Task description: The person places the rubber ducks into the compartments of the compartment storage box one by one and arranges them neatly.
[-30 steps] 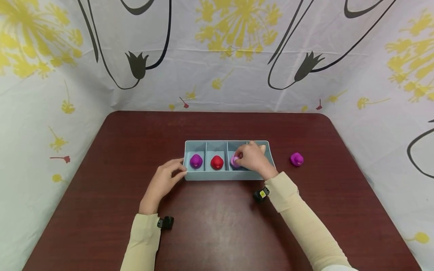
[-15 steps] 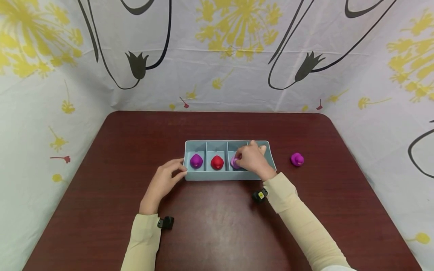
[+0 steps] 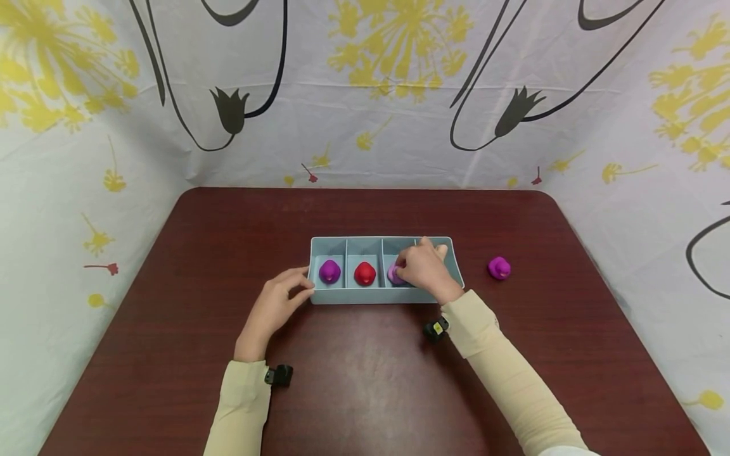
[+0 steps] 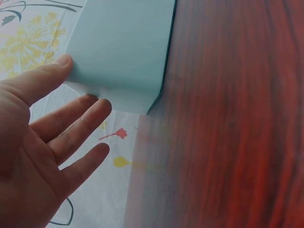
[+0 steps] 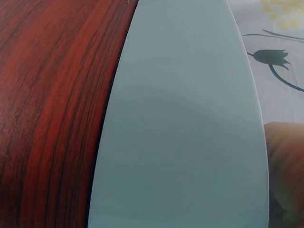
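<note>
A pale blue compartment box [image 3: 373,296] stands on the table. My left hand [image 3: 274,308] is at its left end, fingertips and thumb touching the corner and end wall with fingers loosely extended, as the left wrist view also shows. My right hand [image 3: 424,265] reaches over the box's right half and pinches a small lilac rounded toy [image 3: 393,273] inside the third compartment, partly hidden by the fingers. A purple rounded toy [image 3: 329,271] sits in the first compartment and a red one in the second. In the right wrist view the box wall hides most of that hand.
Another purple toy [image 3: 499,268] with a knob on top lies on the dark red-brown table [image 3: 365,380], right of the box. A white patterned cloth [image 3: 365,126] hangs behind the table and at both sides. Each wrist wears a small black camera.
Both hands, the box and the toys stay in the same places; only the right wrist and sleeve shift very slightly left.
</note>
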### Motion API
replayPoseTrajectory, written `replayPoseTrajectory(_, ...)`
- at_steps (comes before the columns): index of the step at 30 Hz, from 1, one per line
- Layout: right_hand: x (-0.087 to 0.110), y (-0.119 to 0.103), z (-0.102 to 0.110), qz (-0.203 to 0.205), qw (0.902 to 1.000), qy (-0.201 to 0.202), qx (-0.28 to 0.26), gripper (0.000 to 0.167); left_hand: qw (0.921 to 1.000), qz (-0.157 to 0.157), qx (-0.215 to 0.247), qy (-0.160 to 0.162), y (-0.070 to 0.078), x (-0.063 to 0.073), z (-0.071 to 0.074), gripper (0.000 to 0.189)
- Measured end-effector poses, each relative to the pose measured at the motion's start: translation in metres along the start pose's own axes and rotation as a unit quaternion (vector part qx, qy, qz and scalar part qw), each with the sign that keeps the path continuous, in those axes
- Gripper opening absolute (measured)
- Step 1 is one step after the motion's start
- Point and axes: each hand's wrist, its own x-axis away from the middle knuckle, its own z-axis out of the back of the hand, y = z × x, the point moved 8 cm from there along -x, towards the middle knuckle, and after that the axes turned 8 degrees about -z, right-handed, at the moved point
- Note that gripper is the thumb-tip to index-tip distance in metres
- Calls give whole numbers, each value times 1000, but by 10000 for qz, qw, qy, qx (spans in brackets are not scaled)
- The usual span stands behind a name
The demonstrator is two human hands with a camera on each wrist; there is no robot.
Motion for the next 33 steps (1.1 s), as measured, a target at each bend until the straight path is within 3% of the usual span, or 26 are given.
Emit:
replayPoseTrajectory(8,1,0,1,97,9998,154,12,13,10000,-48,-32,11,0,0,0,10)
replayPoseTrajectory(21,7,0,27,518,9925,1061,-304,13,9999,-111,-38,43,0,0,-1,7)
replayPoseTrajectory(33,15,22,54,357,9857,1560,-532,10,9999,-73,-84,25,0,0,-1,9)
